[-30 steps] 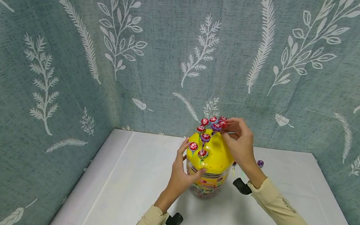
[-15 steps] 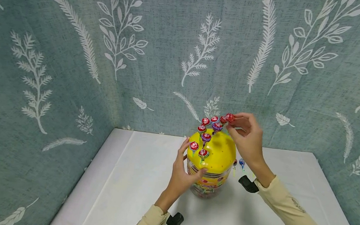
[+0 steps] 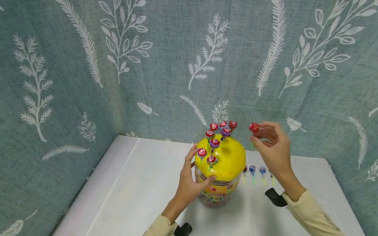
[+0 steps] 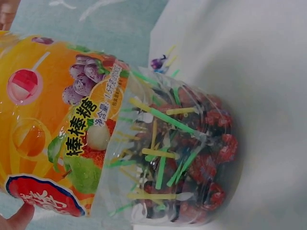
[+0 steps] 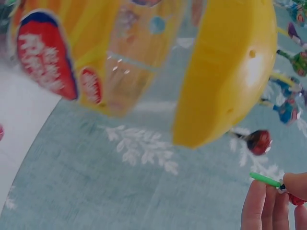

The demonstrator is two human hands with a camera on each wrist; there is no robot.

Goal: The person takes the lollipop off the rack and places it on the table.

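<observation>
L hand [image 3: 188,181]: fingers curled round lollipop jar [image 3: 218,173], table centre | R hand [image 3: 272,146]: fingertips pinch red lollipop [image 3: 253,127] at jar's 2 o'clock, clear of yellow lid [image 3: 226,157]

A teal fabric backdrop [image 3: 168,48] printed with white leaves and ferns (woven, slightly creased) closes in the back and both sides. Below it stands a bench [image 3: 127,202] under a smooth white cover, evenly lit.

head view looks down from above; both wrist views sit close, perhaps sideways, sharing the candy jar [image 3: 218,184].
</observation>
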